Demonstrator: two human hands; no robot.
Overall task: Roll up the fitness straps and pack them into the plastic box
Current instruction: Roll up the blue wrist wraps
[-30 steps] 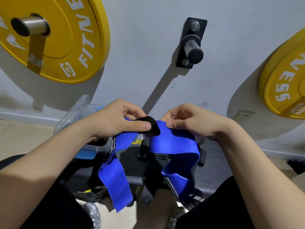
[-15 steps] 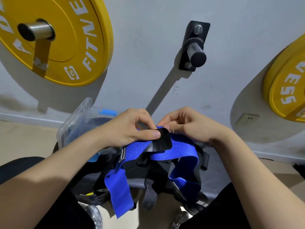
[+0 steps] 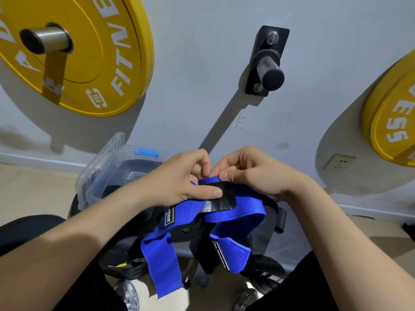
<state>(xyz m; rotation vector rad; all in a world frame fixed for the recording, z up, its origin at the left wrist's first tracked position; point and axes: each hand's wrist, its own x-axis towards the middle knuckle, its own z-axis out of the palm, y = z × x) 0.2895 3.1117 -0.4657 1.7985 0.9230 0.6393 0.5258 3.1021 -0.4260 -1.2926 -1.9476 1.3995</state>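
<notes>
Your left hand [image 3: 179, 182] pinches the blue fitness strap [image 3: 238, 209] just right of the clear plastic box [image 3: 107, 173]. Its thumb lies along the strap's black patch [image 3: 222, 196] and its fingers are curled behind. Your right hand [image 3: 253, 173], farther right of the box and close against the left, grips the strap's top edge between thumb and curled fingers. Two loose ends of the strap hang below and right of the box. The box is open, with its lid raised at its left side and a blue latch [image 3: 146, 153] on its far edge. A yellow weight plate [image 3: 89, 52] hangs on the wall above the box.
</notes>
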